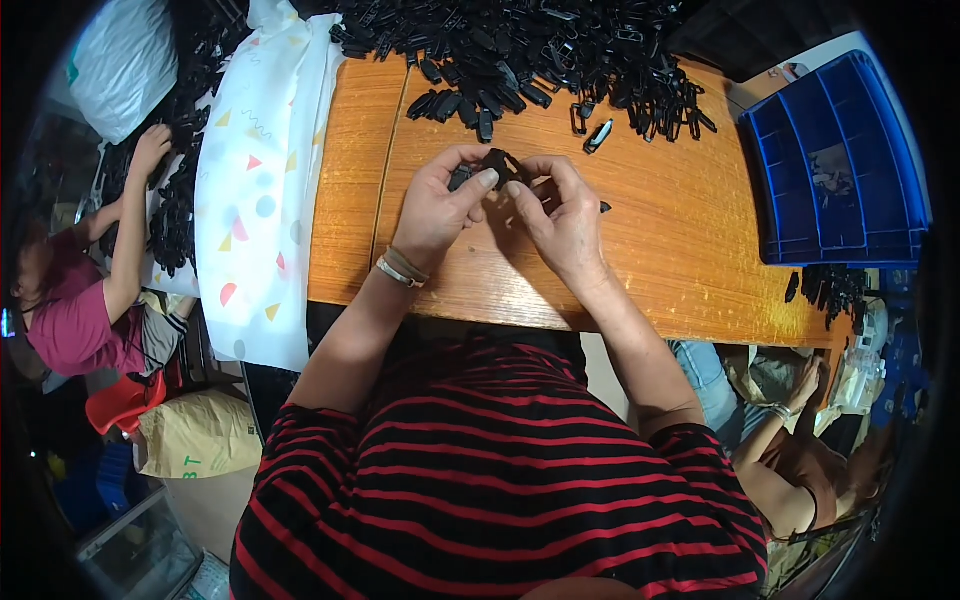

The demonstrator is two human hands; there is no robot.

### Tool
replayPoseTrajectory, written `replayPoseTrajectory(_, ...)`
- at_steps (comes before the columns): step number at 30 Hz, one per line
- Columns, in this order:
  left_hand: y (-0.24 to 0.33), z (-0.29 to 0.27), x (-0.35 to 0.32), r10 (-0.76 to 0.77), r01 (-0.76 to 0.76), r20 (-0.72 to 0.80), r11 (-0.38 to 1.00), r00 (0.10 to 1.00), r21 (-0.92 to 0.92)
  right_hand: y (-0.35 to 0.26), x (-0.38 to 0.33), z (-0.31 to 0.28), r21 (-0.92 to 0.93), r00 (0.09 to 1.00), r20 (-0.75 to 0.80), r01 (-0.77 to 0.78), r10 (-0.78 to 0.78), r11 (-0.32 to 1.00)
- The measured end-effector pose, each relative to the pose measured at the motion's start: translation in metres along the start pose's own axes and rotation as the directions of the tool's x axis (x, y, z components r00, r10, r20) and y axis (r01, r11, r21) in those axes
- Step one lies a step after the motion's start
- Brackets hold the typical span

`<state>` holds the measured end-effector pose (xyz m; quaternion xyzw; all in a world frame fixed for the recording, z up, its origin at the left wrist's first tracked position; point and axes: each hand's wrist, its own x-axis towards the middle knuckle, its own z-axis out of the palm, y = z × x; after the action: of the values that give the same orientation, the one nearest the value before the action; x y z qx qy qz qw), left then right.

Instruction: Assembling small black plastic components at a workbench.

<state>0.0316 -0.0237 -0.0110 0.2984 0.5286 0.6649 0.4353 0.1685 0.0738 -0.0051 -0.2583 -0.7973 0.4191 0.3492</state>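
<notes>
Near the centre of the frame, slightly above the middle: left hand [437, 205] and right hand [560, 215] drawn close together over the wooden tabletop [660, 250], fingers curled in, both pinching one small black plastic clip [497, 165] between thumbs and fingertips. Clip raised just above the wood, its exact shape partly hidden by the fingers. On the left wrist, a pale bracelet [402, 268]. Along the top of the frame, a large heap of black clips [520, 45] spread across the far side of the tabletop, with loose ones trailing toward the hands; among them, right of centre, one lighter, greyish piece [597, 137]. At upper right, a blue plastic crate [835, 165] resting at the tabletop's end, a few dark bits inside. Just below it, at the right edge, a smaller cluster of black pieces [830, 285]. At left of the frame, a white cloth with coloured shapes [262, 180] draped over the tabletop's left end. Farther left, another person in a pink top [75, 320], one hand reaching up into more black parts. At lower right, a second co-worker's arm [775, 430] with a wristband. Across the bottom, a red-and-black striped shirt [500, 480].
</notes>
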Motion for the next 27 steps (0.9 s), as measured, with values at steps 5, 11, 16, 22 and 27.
replayPoseTrajectory(5,-0.002,0.001,-0.003,0.062,-0.062,-0.008,0.998,0.998,-0.005,-0.002,-0.002,-0.001,-0.039,0.999,0.039,0.021,-0.019,0.999)
replayPoseTrajectory(11,-0.007,0.010,-0.012,0.057,-0.058,0.023,0.997,0.998,0.041,-0.001,-0.012,0.003,-0.168,0.995,0.012,0.097,-0.096,0.981)
replayPoseTrajectory(16,-0.009,0.010,-0.022,0.082,-0.079,-0.045,0.994,0.996,0.073,-0.007,-0.023,0.012,-0.253,0.988,-0.028,0.142,-0.154,0.957)
replayPoseTrajectory(22,0.004,0.009,-0.022,0.024,-0.016,0.158,0.999,0.987,-0.048,-0.019,-0.036,0.018,0.022,0.996,0.093,-0.004,0.002,1.000)
replayPoseTrajectory(27,-0.005,0.006,-0.016,-0.139,0.159,0.206,0.984,0.969,-0.084,-0.005,-0.044,0.021,0.141,0.982,0.156,-0.131,0.109,0.981)
